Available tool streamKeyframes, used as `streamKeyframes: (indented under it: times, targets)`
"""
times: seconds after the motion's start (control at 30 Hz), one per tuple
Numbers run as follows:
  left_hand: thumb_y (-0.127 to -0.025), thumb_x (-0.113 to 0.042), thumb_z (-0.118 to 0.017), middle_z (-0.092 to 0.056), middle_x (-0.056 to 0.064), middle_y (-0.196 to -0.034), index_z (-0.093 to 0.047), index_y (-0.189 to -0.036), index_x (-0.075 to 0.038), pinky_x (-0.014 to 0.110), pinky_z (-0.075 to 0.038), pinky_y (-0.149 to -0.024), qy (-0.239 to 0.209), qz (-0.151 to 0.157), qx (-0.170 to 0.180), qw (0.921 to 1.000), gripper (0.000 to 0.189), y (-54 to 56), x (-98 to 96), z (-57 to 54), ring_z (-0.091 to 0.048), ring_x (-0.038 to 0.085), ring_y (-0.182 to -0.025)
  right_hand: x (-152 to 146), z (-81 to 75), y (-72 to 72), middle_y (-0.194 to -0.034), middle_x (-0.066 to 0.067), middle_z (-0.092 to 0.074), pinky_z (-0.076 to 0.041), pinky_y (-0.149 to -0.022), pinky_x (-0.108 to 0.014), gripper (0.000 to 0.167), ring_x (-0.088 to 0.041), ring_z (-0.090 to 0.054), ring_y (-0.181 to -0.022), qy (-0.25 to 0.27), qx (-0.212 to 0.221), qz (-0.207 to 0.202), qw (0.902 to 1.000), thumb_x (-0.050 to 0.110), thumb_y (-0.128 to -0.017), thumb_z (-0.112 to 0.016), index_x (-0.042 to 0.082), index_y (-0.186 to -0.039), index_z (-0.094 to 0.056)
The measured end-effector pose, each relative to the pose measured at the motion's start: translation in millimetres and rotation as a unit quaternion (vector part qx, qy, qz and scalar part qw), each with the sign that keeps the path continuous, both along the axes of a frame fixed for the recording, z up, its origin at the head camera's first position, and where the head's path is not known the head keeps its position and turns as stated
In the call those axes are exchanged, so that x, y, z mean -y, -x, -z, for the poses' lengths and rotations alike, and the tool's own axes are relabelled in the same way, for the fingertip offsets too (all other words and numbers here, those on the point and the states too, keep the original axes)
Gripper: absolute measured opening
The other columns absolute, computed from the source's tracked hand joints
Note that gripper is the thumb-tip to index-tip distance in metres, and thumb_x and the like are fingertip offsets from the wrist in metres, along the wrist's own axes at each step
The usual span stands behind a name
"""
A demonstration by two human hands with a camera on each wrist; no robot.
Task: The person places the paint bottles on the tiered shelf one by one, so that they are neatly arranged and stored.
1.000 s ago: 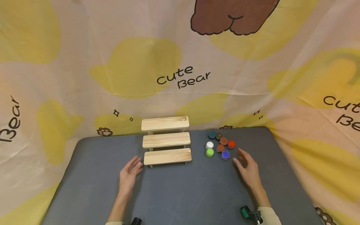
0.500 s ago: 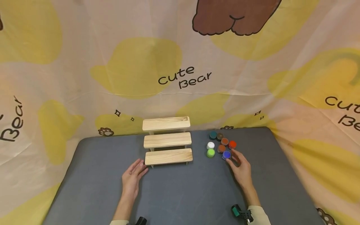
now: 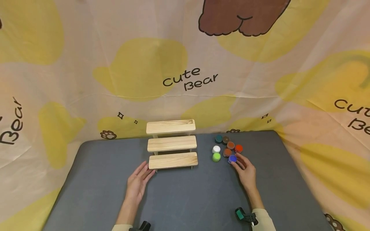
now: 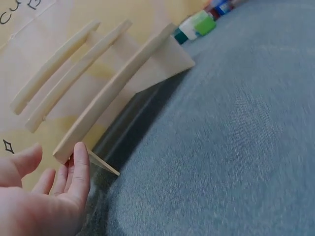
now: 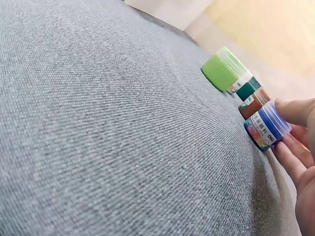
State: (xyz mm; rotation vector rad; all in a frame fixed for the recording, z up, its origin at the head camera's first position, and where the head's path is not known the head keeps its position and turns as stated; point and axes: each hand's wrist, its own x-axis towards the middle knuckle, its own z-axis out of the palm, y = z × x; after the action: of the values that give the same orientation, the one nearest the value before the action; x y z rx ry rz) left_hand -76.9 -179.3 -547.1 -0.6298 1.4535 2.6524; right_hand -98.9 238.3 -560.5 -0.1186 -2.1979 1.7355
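My right hand (image 3: 246, 173) is at the blue paint jar (image 3: 232, 159), thumb and fingers pinching its sides. In the right wrist view, the thumb lies by the lid of that blue jar (image 5: 267, 127), and the fingers are behind it. A three-tier wooden display stand (image 3: 173, 160) stands left of the jars. My left hand (image 3: 137, 184) is at the left end of its lowest shelf. In the left wrist view, the extended fingers of the left hand (image 4: 54, 196) touch the shelf's end from below, with the thumb held away.
Several other paint jars cluster beside the blue one, among them a light green jar (image 3: 216, 157), a white jar (image 3: 215, 149) and a red jar (image 3: 238, 148). A printed cloth (image 3: 138, 67) hangs behind the dark grey table (image 3: 185, 202).
My right hand has moved left onto the blue paint jar, its thumb and fingers closing in on it. My left hand has shifted right to the shelf's end. The stand keeps its place.
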Motion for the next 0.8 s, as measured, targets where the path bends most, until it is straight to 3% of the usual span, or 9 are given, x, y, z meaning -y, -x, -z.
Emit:
streamKeyframes:
  times: [0.1, 0.47, 0.57, 0.73, 0.8]
  targets:
    - [-0.1, -0.004, -0.054, -0.047, 0.017, -0.136, -0.029, -0.15, 0.004, 0.036, -0.051, -0.106, -0.007, 0.003, 0.002, 1.0, 0.056, 1.0, -0.9, -1.0, -0.063, 0.017, -0.109, -4, 12.0, 3.9, -0.124, -0.025, -0.061, -0.053, -0.093, -0.012, 0.046, -0.007, -0.062, -0.107, -0.003, 0.009, 0.005, 0.9999, -0.008, -0.082, -0.074, -0.008, -0.126, -0.06]
    - [-0.097, -0.001, -0.059, -0.046, 0.02, -0.138, -0.035, -0.147, 0.005, 0.036, -0.054, -0.103, 0.019, 0.001, 0.016, 0.9997, 0.056, 4.3, -3.5, -2.8, -0.065, 0.015, -0.104, -3, 14.5, 4.5, -0.121, -0.025, -0.061, -0.052, -0.09, -0.008, 0.045, 0.002, -0.06, -0.1, -0.02, 0.035, 0.013, 0.9991, -0.008, -0.08, -0.075, -0.008, -0.124, -0.062]
    - [-0.096, 0.001, -0.059, -0.048, 0.021, -0.136, -0.038, -0.145, 0.007, 0.036, -0.055, -0.101, 0.033, -0.003, 0.019, 0.9993, 0.054, 5.2, -3.6, -3.3, -0.066, 0.016, -0.102, -4, 14.2, 4.7, -0.122, -0.024, -0.061, -0.052, -0.09, -0.007, 0.046, -0.007, -0.064, -0.103, -0.021, 0.044, 0.013, 0.9987, -0.005, -0.081, -0.076, -0.007, -0.124, -0.063]
    - [-0.095, 0.001, -0.06, -0.052, 0.019, -0.131, -0.042, -0.142, 0.008, 0.036, -0.056, -0.099, 0.051, -0.005, 0.022, 0.9985, 0.051, 6.1, -3.3, -2.0, -0.067, 0.017, -0.1, -4, 13.8, 5.4, -0.124, -0.026, -0.061, -0.051, -0.091, -0.007, 0.046, -0.035, -0.062, -0.111, -0.016, 0.047, 0.007, 0.9987, -0.003, -0.081, -0.077, -0.007, -0.124, -0.063]
    - [-0.095, 0.002, -0.061, -0.056, 0.016, -0.127, -0.042, -0.141, 0.009, 0.036, -0.056, -0.099, 0.05, -0.009, 0.022, 0.9985, 0.051, 6.6, -3.4, -1.1, -0.067, 0.017, -0.099, -4, 13.4, 5.8, -0.125, -0.026, -0.061, -0.051, -0.09, -0.006, 0.046, -0.039, -0.06, -0.113, -0.019, 0.051, 0.008, 0.9985, -0.004, -0.081, -0.077, -0.007, -0.124, -0.063]
